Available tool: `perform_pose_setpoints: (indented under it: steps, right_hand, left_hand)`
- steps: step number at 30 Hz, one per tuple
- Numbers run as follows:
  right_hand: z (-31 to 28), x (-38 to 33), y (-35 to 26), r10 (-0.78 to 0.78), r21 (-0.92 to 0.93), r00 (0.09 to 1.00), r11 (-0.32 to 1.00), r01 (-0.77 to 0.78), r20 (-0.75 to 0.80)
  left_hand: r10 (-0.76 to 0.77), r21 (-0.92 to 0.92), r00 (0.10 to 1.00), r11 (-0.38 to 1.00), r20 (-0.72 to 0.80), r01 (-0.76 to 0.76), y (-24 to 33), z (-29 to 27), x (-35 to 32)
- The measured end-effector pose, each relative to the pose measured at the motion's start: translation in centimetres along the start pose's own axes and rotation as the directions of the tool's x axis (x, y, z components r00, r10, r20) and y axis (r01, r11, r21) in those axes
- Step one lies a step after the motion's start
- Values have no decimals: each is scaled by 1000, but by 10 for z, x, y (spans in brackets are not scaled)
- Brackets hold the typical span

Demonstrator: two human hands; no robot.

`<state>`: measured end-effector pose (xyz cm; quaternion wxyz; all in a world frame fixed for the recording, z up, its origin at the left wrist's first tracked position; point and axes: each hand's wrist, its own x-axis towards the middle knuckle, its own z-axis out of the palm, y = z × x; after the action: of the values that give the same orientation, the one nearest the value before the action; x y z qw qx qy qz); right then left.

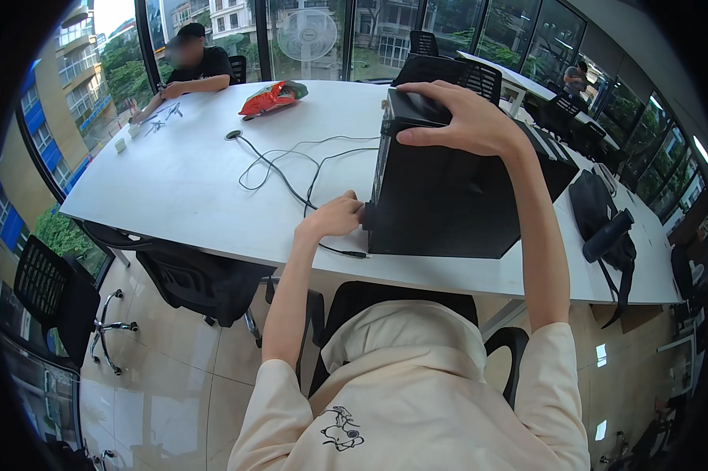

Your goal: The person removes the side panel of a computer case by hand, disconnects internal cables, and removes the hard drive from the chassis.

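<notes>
Computer case (448, 196), black and boxy, stands on the white table (173, 180) right in front of you, near the close edge, with a broad plain side facing you. Your right hand (475, 122) reaches over its top toward the left end; the fingers are spread wide and the thumb stretches along the upper edge, resting rather than clenching. Your left hand (334, 217) is down at the case's left face, its fingers curled in beside a black connector (366, 216). Your fingertips are partly hidden there, so you cannot tell whether they grasp it firmly.

A thick black cable (279, 174) runs from a round table grommet (233, 136) toward your left hand, and thin wires (248, 174) loop loosely around it. Below that hand, 1 cable end (359, 253) lies on the tabletop, just beside the case's lower left corner.

Farther back lies a red and green packet (271, 98). At the far left, another person (203, 67) sits at the table. To your right are a dark backpack (593, 204) and a dark bottle (607, 235), touching each other.
</notes>
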<state>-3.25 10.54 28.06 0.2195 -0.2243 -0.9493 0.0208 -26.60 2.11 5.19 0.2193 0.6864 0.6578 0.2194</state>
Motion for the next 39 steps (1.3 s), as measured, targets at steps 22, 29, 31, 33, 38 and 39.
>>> perform_pose_setpoints:
  steps: [22,29,31,33,38,39]
  right_hand:
    - [3,2,6,-12,6,1000,1000,12,3]
    - [0,0,0,15,-30,1000,999,-16,-12]
    - [1,0,1,8,-39,1000,999,-8,-14]
    - [0,0,3,0,-53,1000,999,-1,-20]
    - [-3,0,1,24,-37,1000,999,-24,7]
    - [-3,0,-1,36,-37,999,999,-36,10]
  left_hand:
    - [3,135,997,991,-80,8,-5,11,4]
    - [97,-9,993,995,-66,-98,-20,10,9]
    - [88,-16,993,996,-77,-90,-19,11,8]
    - [84,-21,992,996,-91,-86,-16,11,8]
    - [72,54,993,996,-91,-67,-14,10,7]
    - [70,54,993,996,-93,-65,-16,8,7]
